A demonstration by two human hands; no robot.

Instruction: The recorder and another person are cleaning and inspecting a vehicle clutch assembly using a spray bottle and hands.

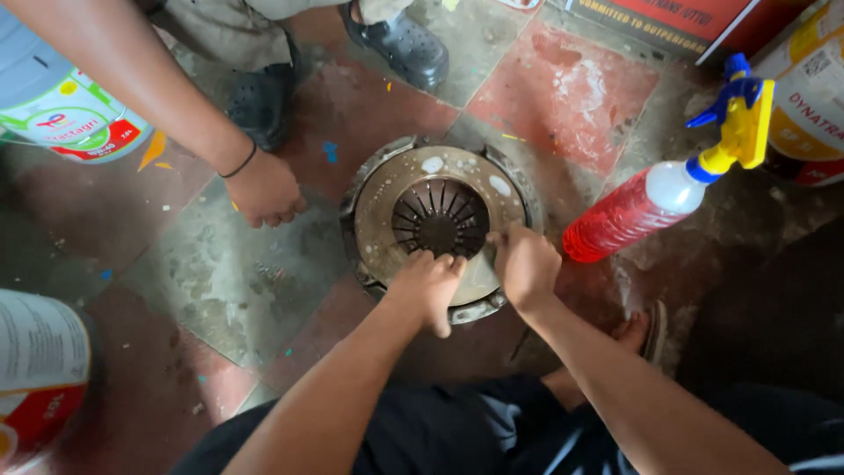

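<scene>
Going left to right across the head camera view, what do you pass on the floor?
Round tub with a label → another person's hand → round metal clutch plate, with the left hand and then the right hand on it → red spray bottle with yellow and blue trigger.

round metal clutch cover sits flat on the tiled floor mid frame, dusty tan with dark spring fingers fanning round the centre hole. left hand and right hand both press on its lower edge, fingers curled. a co-worker's hand reaches in from upper left, off the cover. red spray bottle with yellow and blue trigger lies at right. black shoes up top.
</scene>
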